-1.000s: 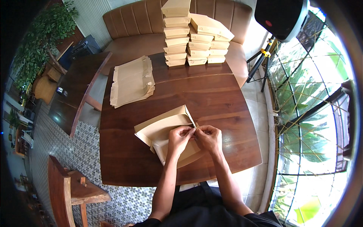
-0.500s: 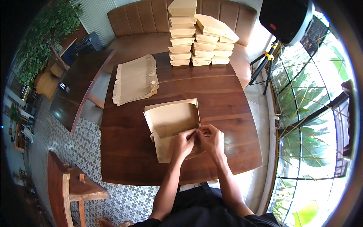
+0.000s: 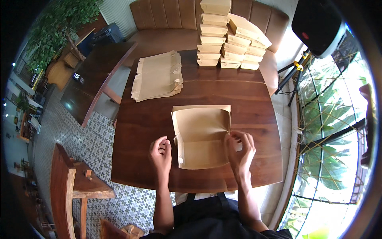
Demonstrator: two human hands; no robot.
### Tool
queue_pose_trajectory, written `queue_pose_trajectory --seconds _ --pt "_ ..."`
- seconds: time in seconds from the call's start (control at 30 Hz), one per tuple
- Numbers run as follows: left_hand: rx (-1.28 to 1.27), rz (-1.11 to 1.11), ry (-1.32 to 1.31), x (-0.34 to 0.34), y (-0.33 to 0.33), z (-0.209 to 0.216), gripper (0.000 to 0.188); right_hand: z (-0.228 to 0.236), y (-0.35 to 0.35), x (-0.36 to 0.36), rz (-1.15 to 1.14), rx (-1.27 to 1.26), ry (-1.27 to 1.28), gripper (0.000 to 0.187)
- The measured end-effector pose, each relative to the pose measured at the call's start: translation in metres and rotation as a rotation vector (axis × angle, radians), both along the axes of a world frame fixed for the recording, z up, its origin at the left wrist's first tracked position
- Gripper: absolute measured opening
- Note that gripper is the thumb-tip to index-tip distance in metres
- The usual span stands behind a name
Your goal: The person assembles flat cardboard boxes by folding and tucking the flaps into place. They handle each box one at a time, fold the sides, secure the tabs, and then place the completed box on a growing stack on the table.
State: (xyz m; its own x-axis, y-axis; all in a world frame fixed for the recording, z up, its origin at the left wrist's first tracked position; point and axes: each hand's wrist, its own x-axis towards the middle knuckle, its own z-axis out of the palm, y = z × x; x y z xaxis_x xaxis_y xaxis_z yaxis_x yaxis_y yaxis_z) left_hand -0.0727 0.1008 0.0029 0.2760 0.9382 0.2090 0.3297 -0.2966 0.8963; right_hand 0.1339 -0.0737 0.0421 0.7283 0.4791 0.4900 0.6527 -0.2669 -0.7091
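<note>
The carrying surface I have in the head view is a dark reddish-brown wooden table (image 3: pixel 258 119), glossy in places, its sides bowed and a thin seam crossing it toward the far end. On its nearer half, around the middle, I see an open brown cardboard box (image 3: pixel 203 153) with the lid raised on the far side, while farther off to the left a flat pile of cardboard blanks (image 3: pixel 159 77) lies slightly askew. To the right of that pile, I make out stacks of closed boxes (image 3: pixel 235 39) side by side, the leftmost tallest.
</note>
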Motion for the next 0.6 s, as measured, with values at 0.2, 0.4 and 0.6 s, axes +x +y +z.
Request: queue_pose_trajectory --seconds 0.2,0.4,0.6 --pt "-0.37 -0.27 -0.023 0.004 0.017 -0.007 0.039 0.002 0.051 -0.053 0.537 -0.099 0.398 0.014" --pt "-0.11 -0.221 0.135 0.008 -0.016 -0.004 0.04 -0.01 0.096 -0.046 0.729 -0.28 0.25 0.032" --pt "-0.079 -0.157 0.138 0.01 -0.034 0.0 0.037 -0.018 0.138 -0.035 0.766 -0.684 -0.058 0.031"
